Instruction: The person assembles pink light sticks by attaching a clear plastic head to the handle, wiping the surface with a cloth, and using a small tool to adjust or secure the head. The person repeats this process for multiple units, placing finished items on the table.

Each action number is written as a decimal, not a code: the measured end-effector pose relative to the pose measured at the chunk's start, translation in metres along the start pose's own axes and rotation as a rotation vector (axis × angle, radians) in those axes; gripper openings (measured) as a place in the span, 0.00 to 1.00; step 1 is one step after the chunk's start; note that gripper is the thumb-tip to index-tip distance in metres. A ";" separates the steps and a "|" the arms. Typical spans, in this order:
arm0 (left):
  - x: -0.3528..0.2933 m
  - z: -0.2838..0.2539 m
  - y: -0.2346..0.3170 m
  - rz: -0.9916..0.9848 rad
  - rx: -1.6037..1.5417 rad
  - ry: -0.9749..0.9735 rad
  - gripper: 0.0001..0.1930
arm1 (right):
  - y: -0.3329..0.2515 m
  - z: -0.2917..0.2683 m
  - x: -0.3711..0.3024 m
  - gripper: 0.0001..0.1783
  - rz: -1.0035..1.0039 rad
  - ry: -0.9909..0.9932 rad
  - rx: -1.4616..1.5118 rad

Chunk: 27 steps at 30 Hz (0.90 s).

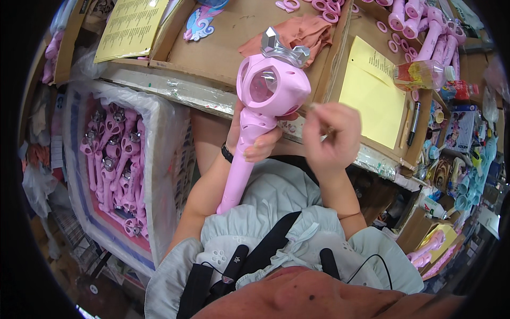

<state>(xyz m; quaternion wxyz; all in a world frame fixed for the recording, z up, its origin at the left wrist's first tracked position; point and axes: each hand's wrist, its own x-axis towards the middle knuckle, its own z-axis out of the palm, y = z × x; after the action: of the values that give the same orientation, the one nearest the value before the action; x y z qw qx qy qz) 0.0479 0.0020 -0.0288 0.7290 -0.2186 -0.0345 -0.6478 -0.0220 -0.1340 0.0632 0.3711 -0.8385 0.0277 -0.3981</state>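
Observation:
My left hand is wrapped round the upper handle of a pink toy wand. The wand is tilted, its head up and to the right, its lower end by my lap. A silver crown with faceted points tops the head, and a clear rounded part shows through the head's round opening. Close to the right side of the head, my right hand is closed in a pinch, smeared by motion. Whatever its fingertips hold, if anything, is too small and blurred to make out.
A plastic-lined crate of crowned pink wands stands at left. On the cardboard-lined bench lie an orange-brown cloth, a blue-pink cutout and pink rings. Right are yellow paper, a bottle and a pen.

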 end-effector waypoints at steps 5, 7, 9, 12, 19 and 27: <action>0.000 0.001 -0.001 0.013 0.029 0.036 0.50 | 0.004 0.000 0.002 0.14 0.172 0.108 -0.053; -0.001 0.001 -0.001 0.009 0.026 0.040 0.50 | 0.005 0.001 0.003 0.14 0.024 0.056 0.038; -0.001 0.001 -0.001 0.028 0.014 0.030 0.51 | 0.006 0.001 0.005 0.13 -0.236 -0.098 0.046; 0.000 0.002 0.000 0.010 0.024 0.061 0.49 | 0.009 0.000 0.007 0.13 0.019 0.070 -0.033; 0.001 0.006 0.001 0.028 0.053 0.100 0.51 | 0.009 0.000 0.003 0.15 -0.015 0.026 -0.044; 0.000 0.004 0.001 0.046 0.005 0.057 0.52 | 0.018 0.000 0.007 0.15 0.077 0.128 -0.089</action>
<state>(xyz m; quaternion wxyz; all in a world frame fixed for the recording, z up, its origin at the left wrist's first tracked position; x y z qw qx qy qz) 0.0501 0.0032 -0.0252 0.7448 -0.1992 -0.0103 -0.6368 -0.0124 -0.1492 0.0564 0.3460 -0.8254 0.1014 -0.4345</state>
